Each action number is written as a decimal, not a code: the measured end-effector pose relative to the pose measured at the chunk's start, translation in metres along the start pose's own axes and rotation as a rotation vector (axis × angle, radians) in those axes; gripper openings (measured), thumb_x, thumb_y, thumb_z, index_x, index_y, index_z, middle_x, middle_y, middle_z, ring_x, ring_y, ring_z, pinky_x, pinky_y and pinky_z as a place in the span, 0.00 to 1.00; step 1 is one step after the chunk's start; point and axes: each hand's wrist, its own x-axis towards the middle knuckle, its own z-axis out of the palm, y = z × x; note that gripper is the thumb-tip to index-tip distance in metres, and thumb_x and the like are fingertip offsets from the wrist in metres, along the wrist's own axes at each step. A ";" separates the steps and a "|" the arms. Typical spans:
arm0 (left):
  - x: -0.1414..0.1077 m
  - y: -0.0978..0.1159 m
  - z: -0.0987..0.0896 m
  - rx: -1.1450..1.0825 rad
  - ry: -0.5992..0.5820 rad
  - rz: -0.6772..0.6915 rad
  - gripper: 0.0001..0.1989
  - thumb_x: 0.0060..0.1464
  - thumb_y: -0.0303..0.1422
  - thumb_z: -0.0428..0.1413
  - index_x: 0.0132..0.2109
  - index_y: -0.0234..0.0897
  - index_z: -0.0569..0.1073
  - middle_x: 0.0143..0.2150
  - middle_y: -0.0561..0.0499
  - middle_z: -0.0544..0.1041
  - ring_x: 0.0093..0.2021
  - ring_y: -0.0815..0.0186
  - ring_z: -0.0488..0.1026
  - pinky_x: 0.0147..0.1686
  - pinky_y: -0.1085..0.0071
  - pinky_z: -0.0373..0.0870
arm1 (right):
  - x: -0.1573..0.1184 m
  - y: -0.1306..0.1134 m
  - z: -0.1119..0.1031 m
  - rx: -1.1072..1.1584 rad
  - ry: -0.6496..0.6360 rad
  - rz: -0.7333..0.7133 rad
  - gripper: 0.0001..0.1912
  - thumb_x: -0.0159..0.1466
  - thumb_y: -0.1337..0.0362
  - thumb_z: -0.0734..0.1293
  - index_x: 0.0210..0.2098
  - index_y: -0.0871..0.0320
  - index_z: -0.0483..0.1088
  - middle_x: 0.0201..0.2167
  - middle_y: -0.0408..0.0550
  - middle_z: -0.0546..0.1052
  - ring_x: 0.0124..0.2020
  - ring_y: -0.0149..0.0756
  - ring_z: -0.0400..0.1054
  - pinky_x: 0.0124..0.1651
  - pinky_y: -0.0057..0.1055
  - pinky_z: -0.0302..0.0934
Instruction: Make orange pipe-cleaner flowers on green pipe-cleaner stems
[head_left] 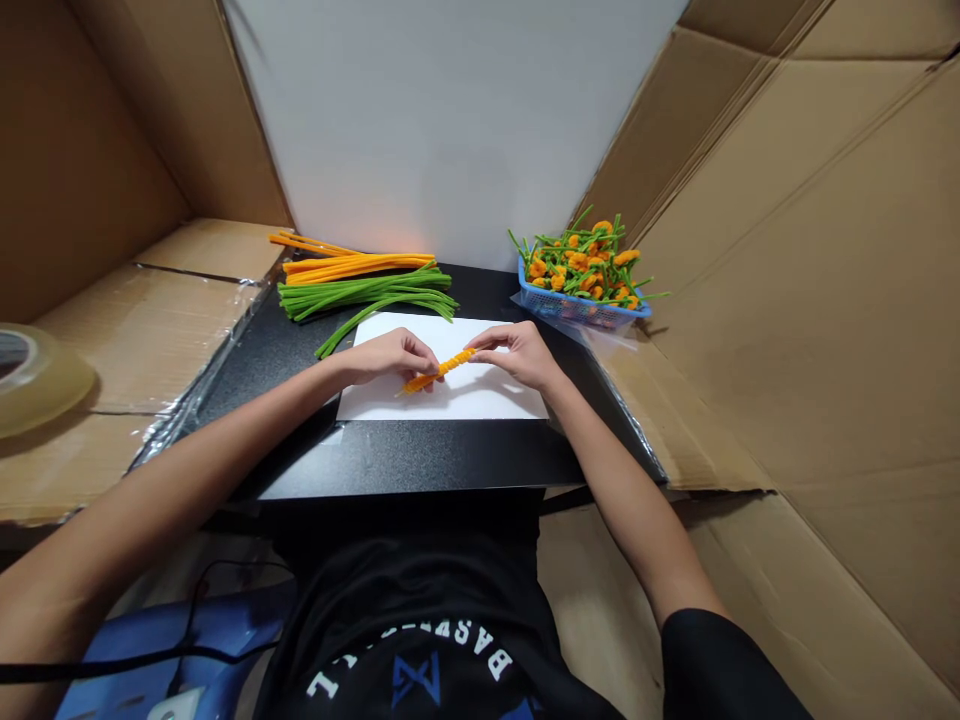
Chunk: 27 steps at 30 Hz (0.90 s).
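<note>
A coiled orange pipe cleaner (456, 361) slants above a white sheet (495, 398) on the black table. My left hand (399, 357) pinches its lower left part, with a short end sticking out past the fingers. At its upper right end, the thumb and fingers of my right hand (517, 353) are closed on the tip. Behind my left hand lie a bundle of green pipe cleaners (360, 294) and a bundle of orange ones (352, 266).
A blue basket (585, 308) at the table's back right holds several orange and green pipe-cleaner flowers. A large tape roll (56, 385) rests on cardboard at the far left. Cardboard walls (810, 270) stand at both sides, with a white panel (450, 130) behind.
</note>
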 end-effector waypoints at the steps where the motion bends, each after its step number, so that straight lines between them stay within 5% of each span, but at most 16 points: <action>1: 0.000 0.000 0.000 -0.004 0.000 -0.001 0.10 0.45 0.35 0.62 0.32 0.34 0.84 0.28 0.46 0.81 0.28 0.67 0.74 0.29 0.74 0.68 | 0.000 0.001 0.000 -0.004 0.001 0.002 0.13 0.54 0.55 0.77 0.34 0.57 0.83 0.32 0.49 0.84 0.31 0.38 0.77 0.39 0.34 0.71; 27: 0.001 -0.003 -0.001 -0.074 -0.090 -0.013 0.11 0.50 0.34 0.61 0.34 0.30 0.84 0.26 0.45 0.80 0.24 0.71 0.70 0.25 0.78 0.65 | 0.001 -0.001 -0.001 0.085 -0.051 0.094 0.15 0.51 0.56 0.78 0.33 0.60 0.83 0.30 0.50 0.83 0.29 0.34 0.75 0.35 0.30 0.69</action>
